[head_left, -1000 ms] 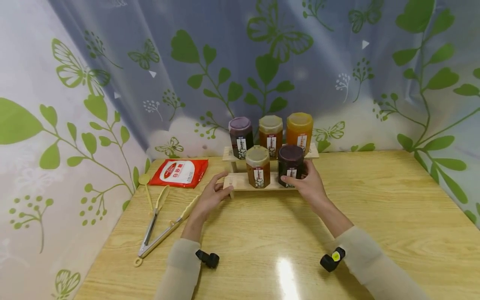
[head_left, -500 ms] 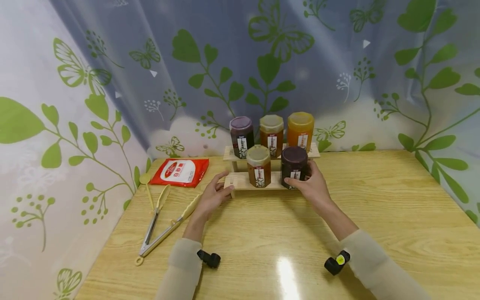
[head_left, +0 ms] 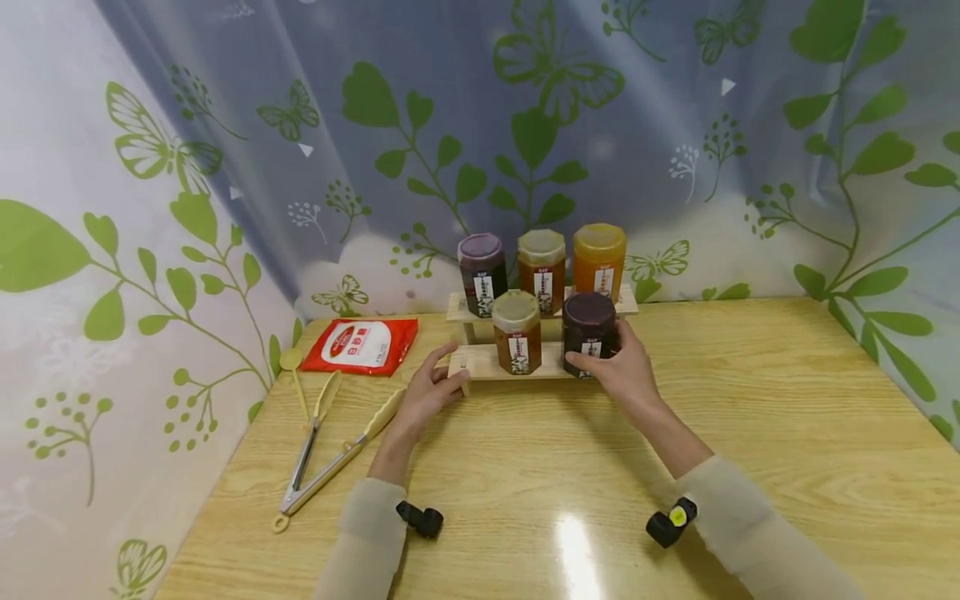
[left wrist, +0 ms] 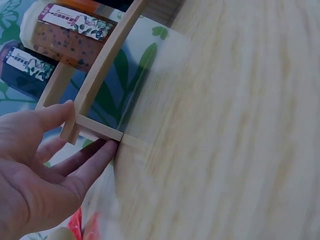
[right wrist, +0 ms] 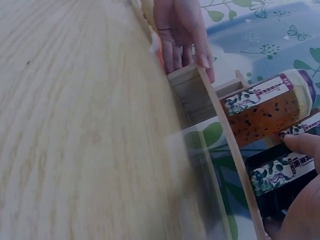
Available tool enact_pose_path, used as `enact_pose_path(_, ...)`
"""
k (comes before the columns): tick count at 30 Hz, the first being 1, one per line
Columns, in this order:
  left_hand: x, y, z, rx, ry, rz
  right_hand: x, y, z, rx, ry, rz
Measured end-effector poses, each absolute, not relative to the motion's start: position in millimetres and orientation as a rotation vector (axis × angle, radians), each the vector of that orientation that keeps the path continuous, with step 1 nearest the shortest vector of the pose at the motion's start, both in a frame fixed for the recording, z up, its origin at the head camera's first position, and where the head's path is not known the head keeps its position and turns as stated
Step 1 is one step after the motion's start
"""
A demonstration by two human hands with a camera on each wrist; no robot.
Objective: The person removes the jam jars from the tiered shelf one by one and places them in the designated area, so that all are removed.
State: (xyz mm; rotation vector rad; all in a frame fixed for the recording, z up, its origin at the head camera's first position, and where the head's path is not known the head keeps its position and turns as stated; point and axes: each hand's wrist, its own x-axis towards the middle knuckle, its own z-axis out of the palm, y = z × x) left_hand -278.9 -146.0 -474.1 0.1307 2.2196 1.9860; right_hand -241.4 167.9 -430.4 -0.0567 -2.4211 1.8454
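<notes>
My right hand [head_left: 626,367] grips a dark, hexagonal jam jar [head_left: 588,321], its thumb across the front near the label. The jar stands upright on the lower front step of a small two-step wooden rack [head_left: 480,363]. Left of it on that step is an amber jar [head_left: 517,333]; black specks in this speckled jar [right wrist: 262,117] show in the right wrist view. My left hand [head_left: 427,392] holds the rack's left end, as the left wrist view shows: the thumb touches the shelf's end and the fingers [left wrist: 95,160] touch the leg. The right hand's far fingers are mostly hidden.
On the rack's upper step stand a purple-lidded jar [head_left: 482,275], an amber jar [head_left: 542,271] and an orange jar [head_left: 599,262]. To the left lie a red-and-white packet [head_left: 360,346], open tongs [head_left: 318,479] and a yellow spoon [head_left: 291,362]. A patterned curtain [head_left: 420,183] hangs behind.
The dark jar has shifted slightly right along the front step, with my right hand on it, widening its gap from the amber jar. My left hand stays at the rack's end.
</notes>
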Motion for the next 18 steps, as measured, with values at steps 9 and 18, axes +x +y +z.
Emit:
enact_pose_path(9, -277, -146, -471, 0.103, 2.240, 1.963, -236, 178, -424, -0.052, -2.427, 1.816)
enact_pose_path(18, -279, -146, -471, 0.110, 2.234, 1.951, -231, 204, -409, -0.064, -2.374, 1.831)
